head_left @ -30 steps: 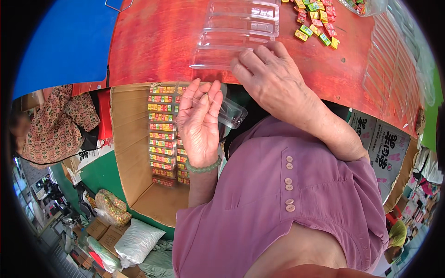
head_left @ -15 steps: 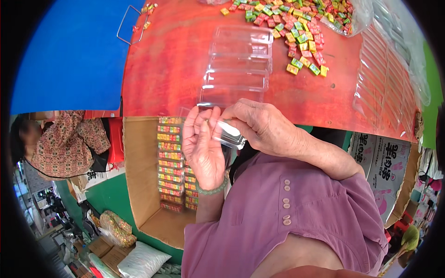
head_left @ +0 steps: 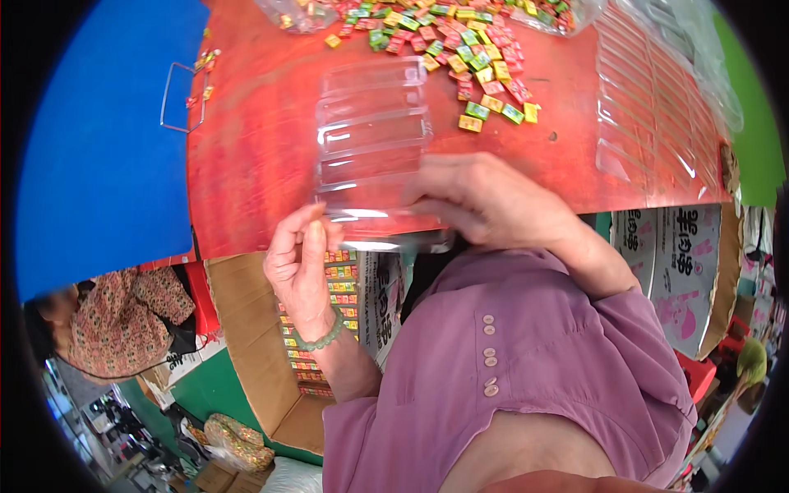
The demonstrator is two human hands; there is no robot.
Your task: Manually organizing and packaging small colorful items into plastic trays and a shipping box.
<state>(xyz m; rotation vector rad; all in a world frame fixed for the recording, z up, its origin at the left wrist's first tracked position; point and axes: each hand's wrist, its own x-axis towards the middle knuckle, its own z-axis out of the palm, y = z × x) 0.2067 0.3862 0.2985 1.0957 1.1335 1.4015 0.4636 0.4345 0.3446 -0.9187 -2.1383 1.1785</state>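
A clear plastic tray point(head_left: 374, 135) with several cross compartments lies on the red table, its near end at the table's front edge. My left hand point(head_left: 304, 259), with a green bead bracelet, pinches the near left corner of this plastic between thumb and fingers. Over the near right side of the tray is my right hand point(head_left: 493, 201); motion smears its fingers, and whether they grip the plastic is unclear. Between the hands a shiny strip of clear plastic point(head_left: 394, 243) runs along the table edge. Beyond the tray lie many small wrapped candies point(head_left: 468, 62) in red, yellow and green.
More empty clear trays point(head_left: 649, 115) lie at the right, beside plastic bags. A blue board point(head_left: 107, 140) with a wire handle is at left. Below the table edge, a cardboard box point(head_left: 255, 329) holds filled candy trays point(head_left: 345, 287). Another person's patterned sleeve point(head_left: 123, 320) shows at left.
My hands have moved apart, the left one leftward and down, the right one slightly right. The shiny plastic between them now stretches along the table edge. The whole view has shifted.
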